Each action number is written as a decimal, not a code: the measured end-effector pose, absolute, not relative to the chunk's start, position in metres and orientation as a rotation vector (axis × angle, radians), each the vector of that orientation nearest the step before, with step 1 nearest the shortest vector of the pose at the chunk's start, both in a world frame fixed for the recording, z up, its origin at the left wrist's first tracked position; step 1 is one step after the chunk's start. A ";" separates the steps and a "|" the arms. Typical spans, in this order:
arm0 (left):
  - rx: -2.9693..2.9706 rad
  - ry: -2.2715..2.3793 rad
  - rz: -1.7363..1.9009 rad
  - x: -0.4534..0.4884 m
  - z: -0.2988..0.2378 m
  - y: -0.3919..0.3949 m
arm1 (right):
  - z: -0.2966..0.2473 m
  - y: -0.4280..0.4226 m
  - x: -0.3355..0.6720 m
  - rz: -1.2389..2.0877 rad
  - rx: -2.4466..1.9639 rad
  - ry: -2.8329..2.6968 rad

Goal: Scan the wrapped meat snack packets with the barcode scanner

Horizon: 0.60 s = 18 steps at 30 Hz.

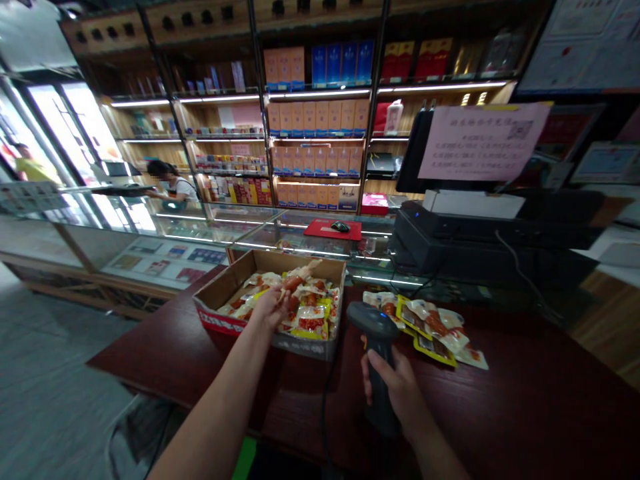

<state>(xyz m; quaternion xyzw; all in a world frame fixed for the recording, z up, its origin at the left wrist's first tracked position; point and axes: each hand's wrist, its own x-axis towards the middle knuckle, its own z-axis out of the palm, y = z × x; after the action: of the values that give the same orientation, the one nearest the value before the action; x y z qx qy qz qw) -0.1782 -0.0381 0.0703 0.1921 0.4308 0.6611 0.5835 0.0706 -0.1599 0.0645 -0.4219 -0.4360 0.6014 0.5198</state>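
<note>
My right hand point(393, 377) is wrapped round the grip of a dark grey barcode scanner point(373, 323), held upright over the dark red table. My left hand point(273, 308) reaches over an open cardboard box point(215, 290). Its fingers are closed on a clear-and-white snack packet point(294, 283) with a reddish-brown piece of food inside. More sealed packets, some with yellow edges point(313, 319), fill the box below it. To the right of the scanner lies a loose pile of similar packets point(433, 327), overlapping each other.
A black cash register with a screen point(415, 153) and a pink paper notice point(483, 141) stands at the right. Behind the table point(165, 340) are glass counters with a mouse on a red mat point(333, 229). Shelves hold boxed goods. A person point(183, 189) is at the far counter.
</note>
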 end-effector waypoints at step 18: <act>1.374 1.926 1.499 -0.163 0.062 -0.036 | 0.061 -0.160 0.069 1.473 -1.009 -1.053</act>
<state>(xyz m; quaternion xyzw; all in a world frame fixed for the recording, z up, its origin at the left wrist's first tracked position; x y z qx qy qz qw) -0.1628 -0.0357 0.0618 0.4835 0.6778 0.5273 0.1696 0.0688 -0.1601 0.0614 -0.4187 -0.4371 0.6116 0.5095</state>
